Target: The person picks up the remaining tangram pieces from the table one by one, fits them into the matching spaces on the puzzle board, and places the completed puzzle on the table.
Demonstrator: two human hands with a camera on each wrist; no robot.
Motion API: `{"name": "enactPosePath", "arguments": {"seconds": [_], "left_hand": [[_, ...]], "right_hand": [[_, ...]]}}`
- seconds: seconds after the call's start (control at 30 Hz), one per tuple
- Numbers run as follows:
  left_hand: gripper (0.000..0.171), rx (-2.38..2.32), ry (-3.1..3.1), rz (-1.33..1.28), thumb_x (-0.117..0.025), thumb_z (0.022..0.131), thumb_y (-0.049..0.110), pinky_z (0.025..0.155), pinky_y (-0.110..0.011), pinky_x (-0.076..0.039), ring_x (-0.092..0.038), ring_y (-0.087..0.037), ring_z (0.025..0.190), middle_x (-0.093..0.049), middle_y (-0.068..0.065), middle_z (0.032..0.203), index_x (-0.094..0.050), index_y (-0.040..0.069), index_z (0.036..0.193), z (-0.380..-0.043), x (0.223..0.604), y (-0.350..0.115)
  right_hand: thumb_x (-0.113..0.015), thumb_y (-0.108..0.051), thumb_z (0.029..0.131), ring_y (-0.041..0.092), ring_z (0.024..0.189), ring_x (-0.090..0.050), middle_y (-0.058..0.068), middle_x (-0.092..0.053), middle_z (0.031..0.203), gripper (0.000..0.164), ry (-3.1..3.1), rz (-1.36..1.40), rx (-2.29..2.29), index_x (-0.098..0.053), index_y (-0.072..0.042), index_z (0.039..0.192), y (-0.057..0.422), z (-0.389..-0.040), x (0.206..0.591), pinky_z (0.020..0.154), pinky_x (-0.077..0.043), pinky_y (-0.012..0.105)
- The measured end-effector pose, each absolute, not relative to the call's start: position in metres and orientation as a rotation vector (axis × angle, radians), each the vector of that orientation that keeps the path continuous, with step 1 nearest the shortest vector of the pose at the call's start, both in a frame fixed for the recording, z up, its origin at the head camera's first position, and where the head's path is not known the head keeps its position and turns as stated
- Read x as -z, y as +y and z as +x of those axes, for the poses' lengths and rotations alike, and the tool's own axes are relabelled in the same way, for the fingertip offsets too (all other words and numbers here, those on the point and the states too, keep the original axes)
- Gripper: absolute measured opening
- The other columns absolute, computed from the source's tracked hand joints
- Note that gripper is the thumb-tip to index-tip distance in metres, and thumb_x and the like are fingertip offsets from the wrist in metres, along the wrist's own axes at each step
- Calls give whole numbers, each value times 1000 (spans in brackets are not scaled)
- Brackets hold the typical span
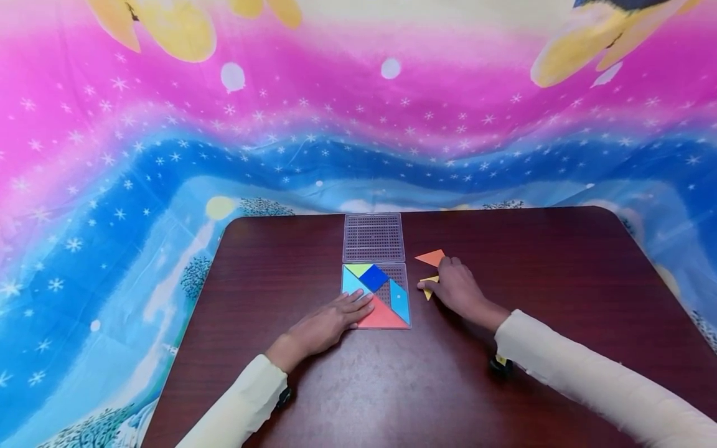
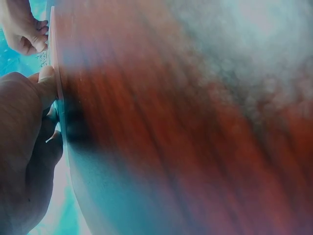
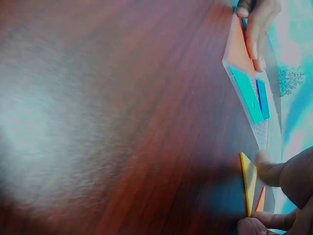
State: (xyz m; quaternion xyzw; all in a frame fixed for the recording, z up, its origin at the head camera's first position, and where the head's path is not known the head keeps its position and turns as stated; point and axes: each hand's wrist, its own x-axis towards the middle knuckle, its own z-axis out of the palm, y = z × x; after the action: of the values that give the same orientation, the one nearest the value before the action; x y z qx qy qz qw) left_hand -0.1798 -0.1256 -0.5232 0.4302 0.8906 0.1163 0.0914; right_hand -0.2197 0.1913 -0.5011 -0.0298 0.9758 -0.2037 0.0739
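Yellow triangle (image 3: 249,181) sits at your right hand (image 1: 462,287), on the right of the worktop (image 1: 538,261), just beside the plastic case. You pinch it between thumb and curled fingers, with little gap beyond the piece itself; whether it is lifted, you cannot tell. An orange triangle (image 1: 430,257) lies just to its far side, its right corner by your fingertips; contact is unclear.

Your left hand (image 1: 327,318) lies with fingers nearly straight, resting on the pieces in the case's near tray (image 1: 400,272) and gripping nothing. Under and beside those fingers are a light blue triangle (image 1: 353,283) at the left and a red triangle (image 1: 386,315) along the near edge. Farther in, you have a lime triangle (image 1: 357,269) at the far left, a blue square (image 1: 374,278) beside it and a cyan parallelogram (image 1: 399,300) at the right. Beyond the tray lies the gridded lid (image 1: 373,238).
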Motion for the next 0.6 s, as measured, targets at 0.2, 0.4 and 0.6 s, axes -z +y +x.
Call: {"name": "enactPosePath", "arguments": {"seconds": [0.2, 0.4, 0.6], "left_hand": [[53, -367, 2636, 1279, -52, 108, 21, 129, -42, -26, -25, -22, 158, -30, 0, 169, -37, 18, 159, -180, 523, -126], [53, -361, 2635, 1267, -51, 108, 21, 129, -42, -26, -24, -22, 158, -29, 1, 169, -37, 18, 159, -180, 522, -126], [53, -362, 2637, 1262, -51, 108, 21, 129, -42, -25, -24, -22, 158, -29, 1, 170, -36, 18, 159, -180, 522, -126]], "right_hand": [[-87, -19, 84, 25, 83, -56, 16, -59, 96, 45, 2905, -141, 680, -60, 3, 111, 187, -226, 500, 67, -55, 34], [-86, -4, 80, 23, 84, -59, 12, -62, 95, 41, 2797, -61, 806, -59, 2, 110, 185, -232, 496, 69, -58, 32], [-80, 2, 83, 19, 70, -51, 3, -43, 74, 30, 2652, 50, 863, -52, -7, 82, 184, -241, 491, 58, -43, 24]]}}
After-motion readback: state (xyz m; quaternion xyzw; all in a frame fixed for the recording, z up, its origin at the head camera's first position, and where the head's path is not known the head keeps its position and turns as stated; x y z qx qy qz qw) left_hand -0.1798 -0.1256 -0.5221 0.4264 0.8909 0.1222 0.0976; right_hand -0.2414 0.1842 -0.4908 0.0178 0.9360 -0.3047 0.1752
